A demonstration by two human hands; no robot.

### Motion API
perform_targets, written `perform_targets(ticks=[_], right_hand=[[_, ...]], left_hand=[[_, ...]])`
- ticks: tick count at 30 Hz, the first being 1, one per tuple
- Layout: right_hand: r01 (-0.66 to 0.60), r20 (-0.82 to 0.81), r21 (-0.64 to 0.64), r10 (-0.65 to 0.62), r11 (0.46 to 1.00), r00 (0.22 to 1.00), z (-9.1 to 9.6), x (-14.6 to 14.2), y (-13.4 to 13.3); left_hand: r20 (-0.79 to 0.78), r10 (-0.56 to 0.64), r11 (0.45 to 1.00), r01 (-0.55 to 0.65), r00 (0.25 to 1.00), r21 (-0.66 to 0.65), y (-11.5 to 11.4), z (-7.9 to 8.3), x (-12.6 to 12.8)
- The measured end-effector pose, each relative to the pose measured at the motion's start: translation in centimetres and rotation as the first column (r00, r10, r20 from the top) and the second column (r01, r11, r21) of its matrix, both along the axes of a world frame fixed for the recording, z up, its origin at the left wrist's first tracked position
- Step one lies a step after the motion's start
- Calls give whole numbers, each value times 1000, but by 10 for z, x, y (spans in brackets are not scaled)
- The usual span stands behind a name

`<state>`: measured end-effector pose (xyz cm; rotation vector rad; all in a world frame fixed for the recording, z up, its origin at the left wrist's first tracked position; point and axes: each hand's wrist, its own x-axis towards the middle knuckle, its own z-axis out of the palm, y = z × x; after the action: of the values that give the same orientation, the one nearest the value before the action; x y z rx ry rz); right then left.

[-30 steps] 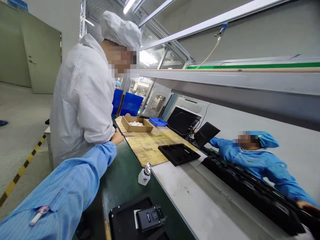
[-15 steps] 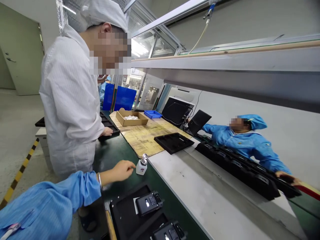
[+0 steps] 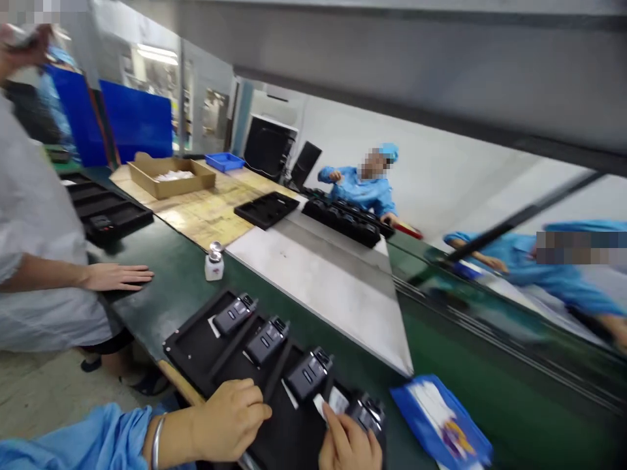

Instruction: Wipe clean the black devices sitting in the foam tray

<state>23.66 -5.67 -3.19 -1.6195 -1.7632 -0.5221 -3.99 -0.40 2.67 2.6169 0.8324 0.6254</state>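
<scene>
A black tray (image 3: 191,329) in front of me holds several black handheld devices (image 3: 267,339), one per compartment, with white slips partly under them. My left hand (image 3: 230,421), a silver bracelet at its wrist, is curled over the tray's near side; whatever its fingers may hold is hidden. At the tray's right end my right hand (image 3: 350,444) is bent close to the nearest device (image 3: 367,412). A small white piece (image 3: 319,405) shows at its fingertips. Beyond the tray stands a white bottle (image 3: 214,266) with a metal top, apart from both hands.
A person in white rests a hand (image 3: 120,277) on the green table at left, near another black tray (image 3: 122,219). A cardboard box (image 3: 171,186) and a blue bin (image 3: 224,161) stand farther back. A blue packet (image 3: 441,421) lies at right. Two people in blue sit opposite.
My view has swung right and down. My left hand has drawn back from the bottle to the tray. My right hand has come into view. The person in white now has a hand flat on the table.
</scene>
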Motion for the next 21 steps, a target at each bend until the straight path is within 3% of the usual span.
perform_targets(ticks=[5, 12, 15, 21], right_hand=[[27, 31, -57, -26, 998, 999, 14, -13, 1], [39, 26, -100, -36, 994, 999, 39, -12, -1], [14, 57, -154, -5, 988, 998, 45, -17, 16], [-64, 179, -274, 117, 960, 977, 47, -37, 58]], left_hand=[[-20, -125, 991, 126, 992, 48, -7, -1, 30], [-139, -42, 997, 50, 989, 54, 2, -23, 60], [-155, -63, 998, 65, 986, 9, 5, -27, 62], [-222, -82, 994, 66, 972, -82, 7, -18, 61]])
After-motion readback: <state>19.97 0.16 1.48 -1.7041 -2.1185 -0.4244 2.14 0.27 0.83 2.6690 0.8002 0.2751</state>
